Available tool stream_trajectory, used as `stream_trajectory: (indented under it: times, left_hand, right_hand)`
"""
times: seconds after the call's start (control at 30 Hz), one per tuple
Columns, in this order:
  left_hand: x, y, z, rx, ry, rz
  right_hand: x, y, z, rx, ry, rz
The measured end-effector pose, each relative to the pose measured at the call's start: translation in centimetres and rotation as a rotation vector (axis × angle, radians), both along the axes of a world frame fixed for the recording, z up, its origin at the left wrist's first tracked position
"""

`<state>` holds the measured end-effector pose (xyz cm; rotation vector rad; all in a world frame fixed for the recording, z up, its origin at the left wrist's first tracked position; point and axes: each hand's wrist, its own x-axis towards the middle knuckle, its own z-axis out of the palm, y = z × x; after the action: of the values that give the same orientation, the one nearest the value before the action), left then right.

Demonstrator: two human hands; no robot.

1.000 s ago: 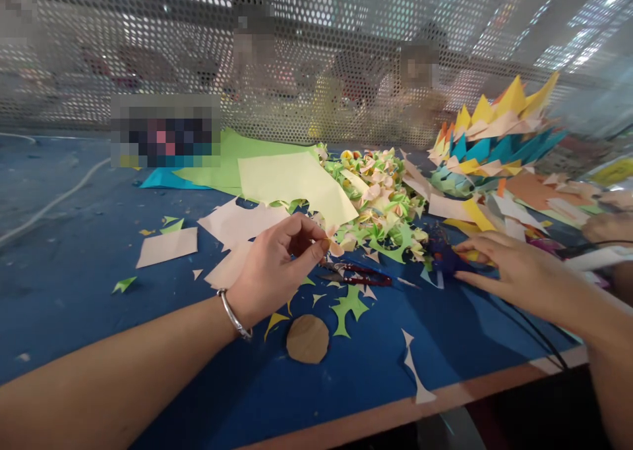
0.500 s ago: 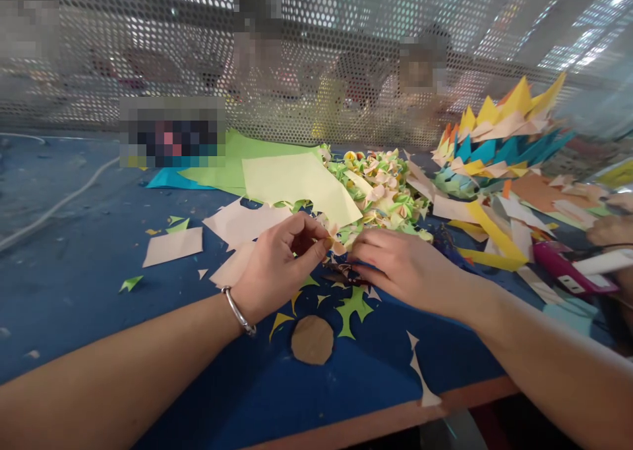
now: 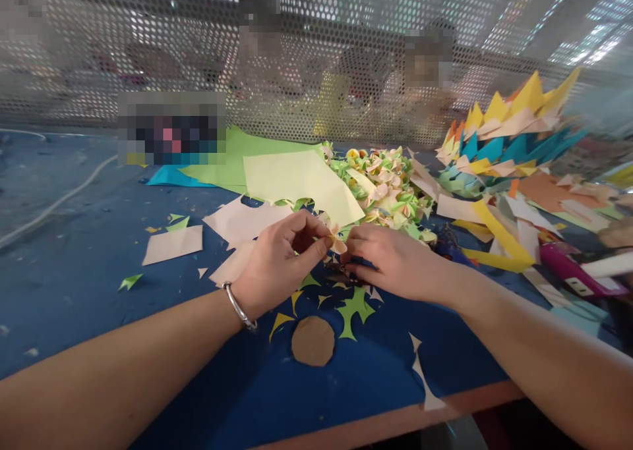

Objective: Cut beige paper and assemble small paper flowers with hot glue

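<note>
Two hands meet at the centre of the head view: the left hand (image 3: pixel 279 259) pinches a small peach paper flower (image 3: pixel 337 244) between thumb and forefinger, and the right hand (image 3: pixel 390 260), fingers curled, touches it. Below them, green paper scraps (image 3: pixel 353 307) lie on the blue surface (image 3: pixel 74 285).

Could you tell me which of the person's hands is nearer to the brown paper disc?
Left. The left hand sits just above the brown paper disc; the right hand is farther off, up to its right.
</note>
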<state>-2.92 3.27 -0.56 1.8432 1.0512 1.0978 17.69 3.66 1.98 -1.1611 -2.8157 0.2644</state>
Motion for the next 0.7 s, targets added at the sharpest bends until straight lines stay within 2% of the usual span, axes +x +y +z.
stream_trajectory:
  times: [0.2,0.3,0.5,0.7]
  left_hand:
    - [0.1,0.1,0.0,-0.005,0.017,0.015]
    - [0.1,0.2,0.0,-0.003,0.016,0.015]
    - [0.1,0.1,-0.1,-0.056,-0.031,0.012]
    - [0.7,-0.3,-0.1,-0.237,-0.190,-0.050]
  right_hand:
    - [0.0,0.2,-0.2,-0.052,0.039,-0.023]
    - [0.2,0.1,-0.2,-0.064,0.129,-0.057]
    - [0.9,-0.4,0.2,-0.253,0.561,-0.251]
    - [0.5,-0.8,-0.2,-0.489,1.092,-0.354]
